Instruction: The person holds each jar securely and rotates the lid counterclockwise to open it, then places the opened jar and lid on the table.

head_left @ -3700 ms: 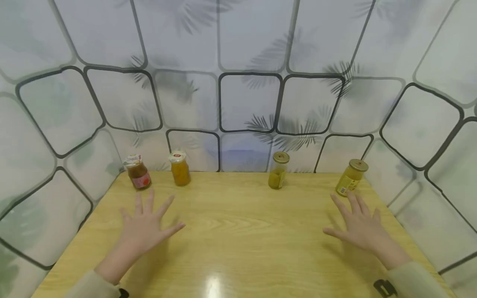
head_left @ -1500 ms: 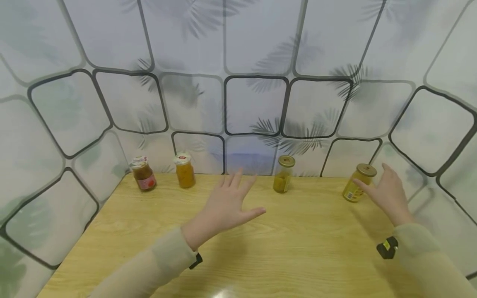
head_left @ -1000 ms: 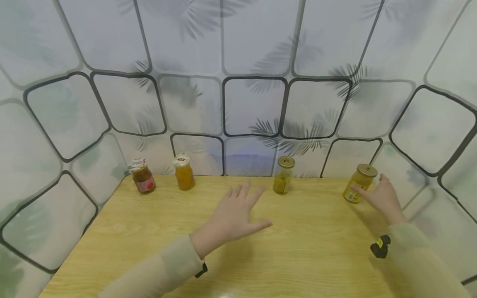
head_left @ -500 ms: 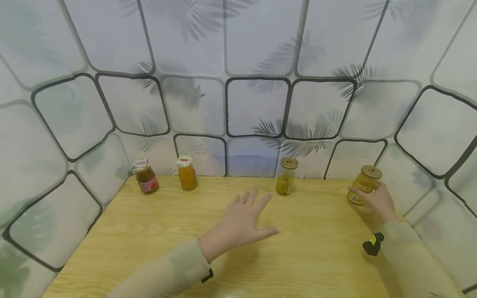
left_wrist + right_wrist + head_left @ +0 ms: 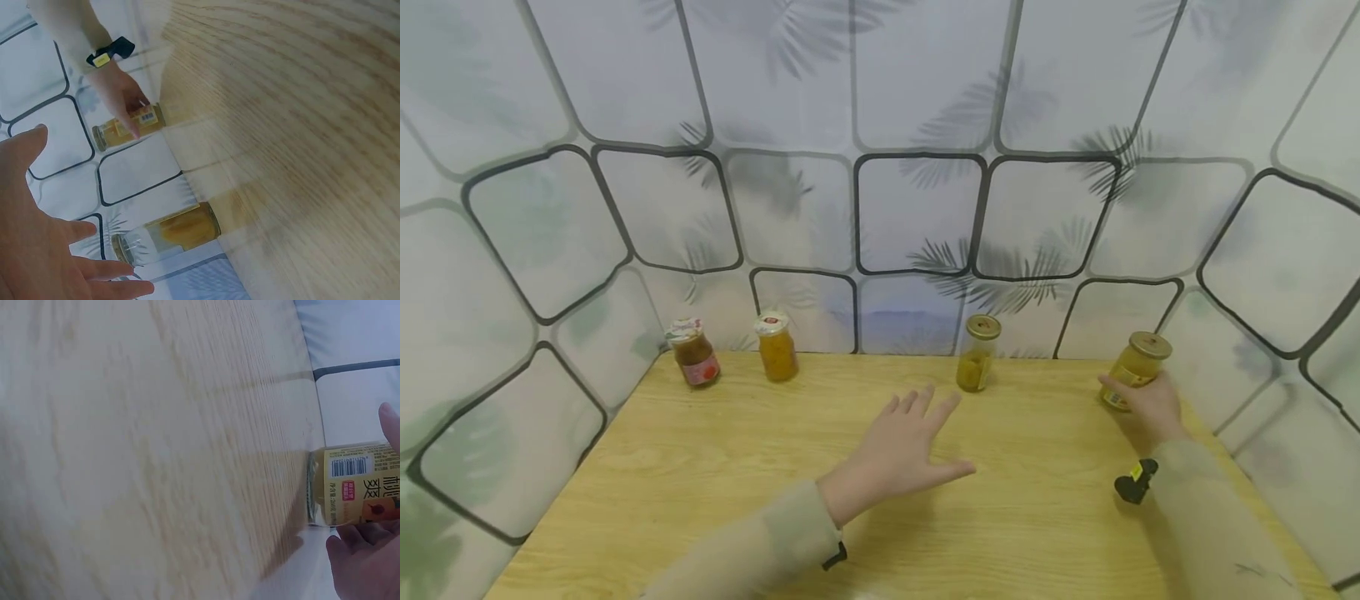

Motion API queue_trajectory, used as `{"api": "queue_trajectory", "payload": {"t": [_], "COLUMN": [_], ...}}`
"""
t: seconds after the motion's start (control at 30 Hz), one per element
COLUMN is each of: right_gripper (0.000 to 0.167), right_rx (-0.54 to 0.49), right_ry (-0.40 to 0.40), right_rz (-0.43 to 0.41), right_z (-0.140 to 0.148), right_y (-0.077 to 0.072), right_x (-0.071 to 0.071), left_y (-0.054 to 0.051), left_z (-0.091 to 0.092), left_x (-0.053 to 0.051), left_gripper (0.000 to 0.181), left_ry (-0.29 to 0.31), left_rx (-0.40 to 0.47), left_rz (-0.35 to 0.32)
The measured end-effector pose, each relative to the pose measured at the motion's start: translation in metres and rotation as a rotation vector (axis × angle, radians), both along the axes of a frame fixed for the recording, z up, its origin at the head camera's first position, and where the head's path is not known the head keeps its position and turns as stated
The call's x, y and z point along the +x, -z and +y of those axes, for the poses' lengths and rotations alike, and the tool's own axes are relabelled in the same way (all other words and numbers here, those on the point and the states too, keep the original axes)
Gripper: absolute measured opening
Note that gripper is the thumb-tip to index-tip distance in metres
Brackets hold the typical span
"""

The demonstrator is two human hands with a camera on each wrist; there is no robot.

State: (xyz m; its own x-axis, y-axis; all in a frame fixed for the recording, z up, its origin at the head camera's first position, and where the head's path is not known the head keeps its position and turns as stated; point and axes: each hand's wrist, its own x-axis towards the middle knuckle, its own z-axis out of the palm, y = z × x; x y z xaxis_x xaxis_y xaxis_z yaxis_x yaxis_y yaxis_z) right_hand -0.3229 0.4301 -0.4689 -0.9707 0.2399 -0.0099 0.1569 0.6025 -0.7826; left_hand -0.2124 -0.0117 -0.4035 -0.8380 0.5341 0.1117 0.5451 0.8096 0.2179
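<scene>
At the right of the table, my right hand (image 5: 1153,408) holds a yellow-labelled glass jar (image 5: 1138,358) with a gold lid, thumb on one side and fingers on the other. The jar stands upright on the table; its label (image 5: 359,481) shows in the right wrist view. My left hand (image 5: 895,454) hovers over the middle of the table, fingers spread, holding nothing. Nearest to it is a half-filled glass jar (image 5: 974,367) of yellow fruit with a gold lid. Farther left stand a jar of orange contents (image 5: 777,354) and a brown jar with a pink label (image 5: 696,362).
The wooden table (image 5: 700,483) ends at a patterned wall (image 5: 917,217) behind the jars, with side walls at left and right. A black wrist device (image 5: 1135,482) sits at the right sleeve, and another (image 5: 835,556) at the left sleeve.
My left hand has moved from before the left jars to the middle, drifting right lately. My right hand has come round the right-hand jar and taken hold of it. The jars stand in place.
</scene>
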Motion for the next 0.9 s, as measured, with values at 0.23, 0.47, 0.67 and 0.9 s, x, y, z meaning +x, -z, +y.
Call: {"api": "queue_trajectory", "payload": {"t": [0.23,0.47,0.67,0.9], "right_gripper": [0.099,0.093,0.088,0.088], "right_rx": [-0.091,-0.122,-0.139,-0.132], "right_ry": [0.099,0.136,0.180,0.180], "right_rz": [0.020,0.018,0.015,-0.016], "right_z": [-0.007,-0.010,-0.012,-0.018], "right_y": [0.001,0.000,-0.001,-0.005], "right_x": [-0.002,-0.002,-0.003,0.002], "left_y": [0.004,0.003,0.001,0.005], "left_z": [0.005,0.010,0.016,0.021], "left_x": [0.000,-0.003,-0.008,-0.016], "left_gripper": [0.093,0.092,0.093,0.091], "left_ry": [-0.003,0.008,0.036,0.028], "left_rx": [0.020,0.011,0.043,0.046], "left_rz": [-0.019,0.020,0.064,0.047]}}
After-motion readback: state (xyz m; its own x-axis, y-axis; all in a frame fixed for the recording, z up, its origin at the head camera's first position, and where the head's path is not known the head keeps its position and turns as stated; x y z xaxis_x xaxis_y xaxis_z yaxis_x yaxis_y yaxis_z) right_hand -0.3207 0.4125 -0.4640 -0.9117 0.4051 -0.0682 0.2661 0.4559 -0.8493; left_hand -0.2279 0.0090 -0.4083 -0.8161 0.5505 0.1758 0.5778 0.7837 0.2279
